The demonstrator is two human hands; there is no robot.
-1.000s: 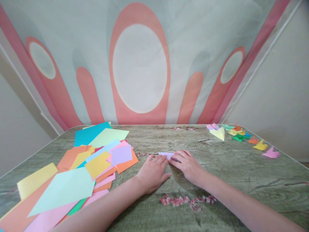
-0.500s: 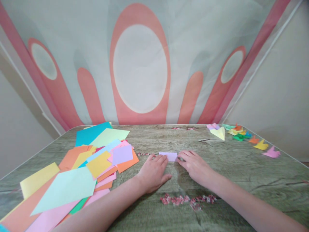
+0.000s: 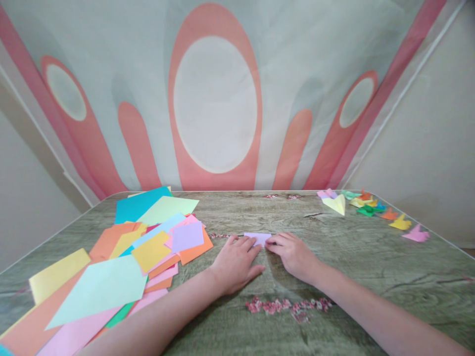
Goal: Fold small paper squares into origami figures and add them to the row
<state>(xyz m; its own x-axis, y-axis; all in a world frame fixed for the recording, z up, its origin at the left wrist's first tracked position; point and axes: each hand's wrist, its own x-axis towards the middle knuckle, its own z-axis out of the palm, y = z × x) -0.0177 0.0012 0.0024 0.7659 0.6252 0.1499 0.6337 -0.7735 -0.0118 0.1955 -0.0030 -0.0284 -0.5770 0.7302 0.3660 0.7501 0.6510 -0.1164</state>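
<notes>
A small folded strip of light purple paper (image 3: 261,238) lies on the table in front of me. My left hand (image 3: 236,263) rests flat over its left part, fingers stretched out and thumb apart, pressing it down. With thumb and fingertips, my right hand (image 3: 294,255) pinches the strip at its right end, near the lower corner. The fingers of both hands hide parts of the paper's outline.
Left of my hands spreads a pile of coloured paper sheets (image 3: 100,287). At the back right are a pale yellow paper plane (image 3: 336,204) and several small folded paper figures, among them a pink one (image 3: 416,234). A printed curtain (image 3: 148,49) hangs behind the wood-grain table (image 3: 237,212).
My right hand has moved slightly left, its fingertips now over the strip's right end. Less of the strip's lower right part shows. My left hand has stayed nearly in place.
</notes>
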